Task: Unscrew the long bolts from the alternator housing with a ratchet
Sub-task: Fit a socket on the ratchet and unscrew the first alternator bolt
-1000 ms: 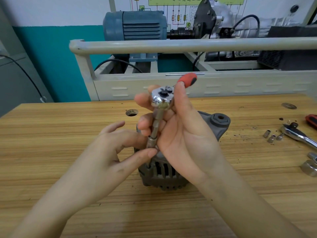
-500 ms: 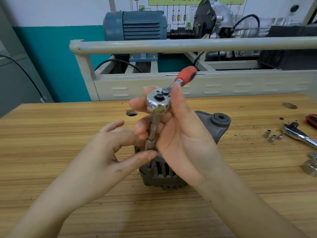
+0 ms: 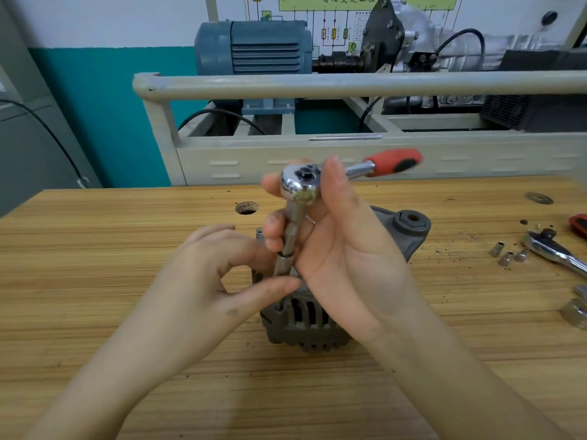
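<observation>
the left hand (image 3: 203, 281) pinches thumb and forefinger round the slim steel extension bar (image 3: 287, 246), likely to steady its socket on a long bolt. the right hand (image 3: 336, 249) wraps curled fingers round the bar and the chrome ratchet (image 3: 300, 182), whose red handle points to two o'clock, probably for turning. the grey cast alternator housing (image 3: 305, 319) sits on the wooden bench (image 3: 95, 249). at twelve o'clock, the wall chart's chinese heading is partly cropped.
</observation>
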A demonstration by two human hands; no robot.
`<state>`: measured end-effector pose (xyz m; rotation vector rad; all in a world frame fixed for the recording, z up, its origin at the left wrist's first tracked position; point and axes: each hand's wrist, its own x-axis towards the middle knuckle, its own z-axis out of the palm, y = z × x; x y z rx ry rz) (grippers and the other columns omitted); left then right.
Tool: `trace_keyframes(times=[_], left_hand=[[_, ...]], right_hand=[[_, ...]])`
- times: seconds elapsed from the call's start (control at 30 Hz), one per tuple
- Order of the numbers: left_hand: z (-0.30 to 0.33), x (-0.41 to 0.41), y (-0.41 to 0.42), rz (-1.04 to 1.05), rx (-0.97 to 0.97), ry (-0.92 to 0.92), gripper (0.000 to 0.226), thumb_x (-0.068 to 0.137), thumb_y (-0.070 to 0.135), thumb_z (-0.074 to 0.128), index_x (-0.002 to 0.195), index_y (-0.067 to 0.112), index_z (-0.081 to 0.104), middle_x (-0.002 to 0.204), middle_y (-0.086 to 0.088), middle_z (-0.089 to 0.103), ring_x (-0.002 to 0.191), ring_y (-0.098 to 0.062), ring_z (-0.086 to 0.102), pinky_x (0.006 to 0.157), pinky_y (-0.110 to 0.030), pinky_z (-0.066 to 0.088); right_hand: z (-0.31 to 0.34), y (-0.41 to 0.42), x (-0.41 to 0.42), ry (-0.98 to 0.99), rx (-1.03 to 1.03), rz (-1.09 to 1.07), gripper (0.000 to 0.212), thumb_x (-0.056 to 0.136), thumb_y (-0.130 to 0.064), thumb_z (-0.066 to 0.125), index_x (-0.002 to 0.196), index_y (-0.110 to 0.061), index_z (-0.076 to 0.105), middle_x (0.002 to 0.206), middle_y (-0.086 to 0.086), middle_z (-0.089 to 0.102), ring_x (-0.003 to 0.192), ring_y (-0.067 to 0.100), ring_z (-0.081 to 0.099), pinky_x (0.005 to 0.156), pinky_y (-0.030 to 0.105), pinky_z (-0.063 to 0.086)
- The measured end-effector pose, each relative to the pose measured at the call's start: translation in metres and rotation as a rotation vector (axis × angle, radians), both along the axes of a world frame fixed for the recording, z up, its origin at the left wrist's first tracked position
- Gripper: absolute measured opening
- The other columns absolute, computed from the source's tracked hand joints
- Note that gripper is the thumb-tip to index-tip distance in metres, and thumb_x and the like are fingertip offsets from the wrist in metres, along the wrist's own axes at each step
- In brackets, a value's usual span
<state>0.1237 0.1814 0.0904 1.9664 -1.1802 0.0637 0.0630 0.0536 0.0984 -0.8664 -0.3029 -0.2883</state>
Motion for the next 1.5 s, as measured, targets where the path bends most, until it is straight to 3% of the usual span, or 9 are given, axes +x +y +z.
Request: trace_keyframes(times=[0.13,0.33,0.4,0.53,0.7,0.97,1.23,1.37,1.5], left_hand=[[0.002,0.001,0.002,-0.027,0.008,0.069,0.042,0.06,0.058,0.055,0.075,0.024,0.074,0.085,0.01,0.068,0.085,-0.004,0.06,0.077,-0.021,0.044],[0.0,-0.002,-0.002,0.067,-0.057,0.066,0.032,0.053,0.061,0.058,0.066,0.033,0.067,0.077,0.016,0.068,0.076,-0.002,0.063,0.069,-0.023,0.049],[-0.001,-0.002,-0.002,0.066,-0.058,0.068,0.034,0.052,0.061,0.058,0.067,0.032,0.068,0.077,0.017,0.068,0.075,-0.001,0.062,0.068,-0.018,0.048],[0.002,0.0,0.002,0.002,-0.025,0.049,0.032,0.059,0.058,0.058,0.073,0.031,0.07,0.079,0.024,0.068,0.077,0.008,0.062,0.069,-0.006,0.043],[0.001,0.006,0.005,-0.158,-0.017,0.17,0.029,0.067,0.049,0.058,0.084,0.03,0.072,0.082,0.023,0.071,0.082,0.007,0.064,0.072,-0.007,0.046],[-0.002,0.006,0.0,-0.105,-0.12,0.206,0.031,0.058,0.048,0.065,0.071,0.021,0.071,0.072,0.01,0.072,0.066,-0.004,0.068,0.062,-0.017,0.054],[0.003,0.009,0.004,-0.27,-0.063,0.244,0.026,0.071,0.038,0.061,0.095,0.032,0.068,0.087,0.018,0.072,0.085,0.0,0.067,0.073,-0.011,0.05],[0.001,0.009,0.003,-0.228,-0.099,0.233,0.022,0.067,0.039,0.063,0.083,0.027,0.073,0.082,0.016,0.072,0.079,0.0,0.068,0.07,-0.01,0.05],[-0.001,0.005,0.001,-0.133,-0.127,0.139,0.023,0.063,0.043,0.065,0.075,0.024,0.07,0.076,0.017,0.072,0.07,0.003,0.067,0.065,-0.008,0.049]], right_hand=[[0.001,0.001,0.001,0.001,0.003,0.03,0.029,0.069,-0.042,0.055,0.079,-0.018,0.068,0.08,-0.002,0.07,0.06,0.009,0.062,0.059,0.021,0.049],[0.002,0.003,-0.002,-0.016,-0.003,-0.043,0.037,0.062,-0.032,0.07,0.088,-0.008,0.057,0.07,-0.001,0.062,0.061,0.009,0.059,0.057,0.021,0.048],[0.002,0.003,-0.004,-0.041,0.009,-0.044,0.041,0.058,-0.029,0.071,0.09,-0.008,0.055,0.072,0.0,0.062,0.062,0.01,0.059,0.057,0.022,0.048],[0.001,0.006,-0.002,-0.027,-0.051,0.029,0.039,0.073,-0.037,0.061,0.095,-0.004,0.057,0.076,-0.003,0.068,0.061,0.008,0.061,0.06,0.02,0.048],[0.001,0.005,0.001,-0.023,0.002,0.068,0.034,0.074,-0.042,0.051,0.087,-0.014,0.065,0.084,0.0,0.07,0.061,0.01,0.064,0.058,0.02,0.051],[-0.001,0.002,0.0,-0.039,0.02,-0.082,0.031,0.057,-0.03,0.07,0.08,-0.013,0.059,0.079,0.001,0.061,0.064,0.009,0.059,0.057,0.022,0.048],[0.001,0.006,0.001,-0.044,-0.037,0.037,0.034,0.075,-0.042,0.053,0.088,-0.013,0.066,0.094,0.0,0.069,0.068,0.011,0.066,0.058,0.021,0.051],[-0.001,0.004,0.003,-0.028,-0.015,0.061,0.035,0.074,-0.044,0.051,0.087,-0.014,0.065,0.095,0.001,0.069,0.068,0.011,0.066,0.06,0.025,0.054],[0.0,0.004,0.003,-0.019,-0.021,-0.024,0.038,0.062,-0.044,0.065,0.084,-0.012,0.062,0.079,0.0,0.066,0.065,0.009,0.06,0.057,0.021,0.049]])
